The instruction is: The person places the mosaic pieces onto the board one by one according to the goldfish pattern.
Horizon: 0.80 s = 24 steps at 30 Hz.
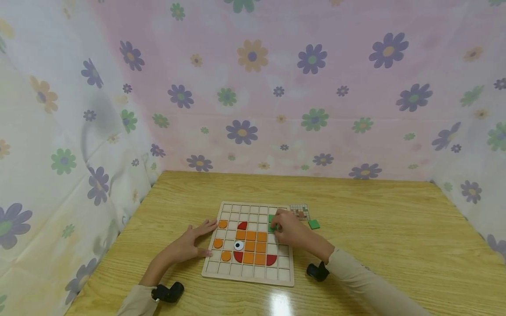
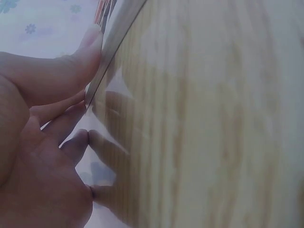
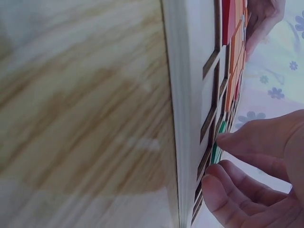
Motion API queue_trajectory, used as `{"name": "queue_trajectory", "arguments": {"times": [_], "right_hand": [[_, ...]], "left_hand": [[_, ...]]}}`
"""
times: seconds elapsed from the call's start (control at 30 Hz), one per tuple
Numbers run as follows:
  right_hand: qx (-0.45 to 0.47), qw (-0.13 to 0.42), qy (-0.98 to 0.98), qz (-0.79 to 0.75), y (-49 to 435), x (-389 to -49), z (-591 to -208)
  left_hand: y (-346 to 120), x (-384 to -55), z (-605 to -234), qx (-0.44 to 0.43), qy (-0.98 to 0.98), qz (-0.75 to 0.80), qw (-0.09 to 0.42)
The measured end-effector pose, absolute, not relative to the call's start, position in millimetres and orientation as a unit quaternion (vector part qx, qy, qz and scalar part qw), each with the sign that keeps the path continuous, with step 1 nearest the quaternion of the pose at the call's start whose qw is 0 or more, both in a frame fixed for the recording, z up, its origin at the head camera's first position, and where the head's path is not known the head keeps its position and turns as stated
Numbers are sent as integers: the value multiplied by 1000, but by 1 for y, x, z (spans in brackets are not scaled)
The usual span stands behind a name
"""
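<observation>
A square wooden grid board (image 1: 262, 274) lies on the table with a fish-like shape of orange square tiles (image 1: 251, 246), red rounded pieces (image 1: 271, 260) and a white eye piece (image 1: 239, 245) set in it. My left hand (image 1: 182, 246) rests at the board's left edge, fingers spread, thumb (image 2: 90, 54) against the rim. Over the upper right cells, my right hand (image 1: 292, 230) pinches a green square tile (image 3: 218, 149) between thumb and fingertips, at the grid. Another green tile (image 1: 271, 217) shows just above it, partly covered by the fingers.
Orange round pieces (image 1: 218, 243) sit in the board's left columns. A small pattern card (image 1: 299, 209) lies beyond the right hand, partly covered by it, with a loose green tile (image 1: 314, 224) beside it. Flowered cloth (image 1: 276, 101) surrounds the wooden table (image 1: 375, 219).
</observation>
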State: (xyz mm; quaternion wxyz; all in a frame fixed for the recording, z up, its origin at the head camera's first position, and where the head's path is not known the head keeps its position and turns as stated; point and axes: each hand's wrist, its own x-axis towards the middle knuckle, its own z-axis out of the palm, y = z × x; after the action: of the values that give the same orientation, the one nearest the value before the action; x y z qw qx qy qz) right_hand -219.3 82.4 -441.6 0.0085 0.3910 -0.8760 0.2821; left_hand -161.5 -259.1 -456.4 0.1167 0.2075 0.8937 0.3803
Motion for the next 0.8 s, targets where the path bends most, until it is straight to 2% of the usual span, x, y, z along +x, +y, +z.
{"name": "queue_trajectory", "arguments": {"times": [0.3, 0.53, 0.8], "right_hand": [[387, 27, -887, 250, 95, -215, -434], [390, 7, -884, 257, 112, -214, -427], [384, 14, -891, 244, 132, -212, -423]], "left_hand": [[-259, -161, -457, 210, 894, 379, 115], [-258, -159, -455, 211, 892, 383, 116], [-257, -159, -454, 214, 892, 381, 114]]}}
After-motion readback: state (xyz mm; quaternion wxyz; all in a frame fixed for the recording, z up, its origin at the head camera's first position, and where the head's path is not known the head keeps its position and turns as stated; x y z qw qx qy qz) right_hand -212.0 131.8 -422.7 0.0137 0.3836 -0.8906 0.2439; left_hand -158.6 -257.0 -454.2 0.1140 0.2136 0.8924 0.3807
